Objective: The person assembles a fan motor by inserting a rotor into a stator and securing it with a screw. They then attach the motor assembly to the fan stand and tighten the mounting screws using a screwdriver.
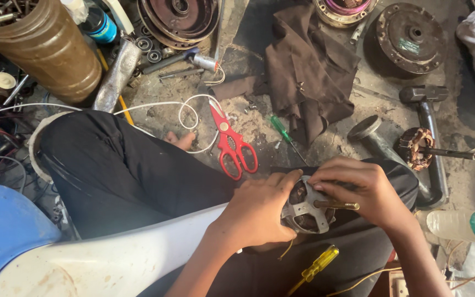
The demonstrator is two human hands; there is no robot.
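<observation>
Hands hold a small motor (pixel 307 209): left hand (pixel 257 212) wraps it, right hand (pixel 361 190) pinches its shaft (pixel 336 205); red scissors (pixel 232 144) lie near.

One head-worn camera looked steeply down from close above the person's lap, taking in both hands low in the frame and the cluttered workshop floor (pixel 248 118) ahead, up to the far edge.
</observation>
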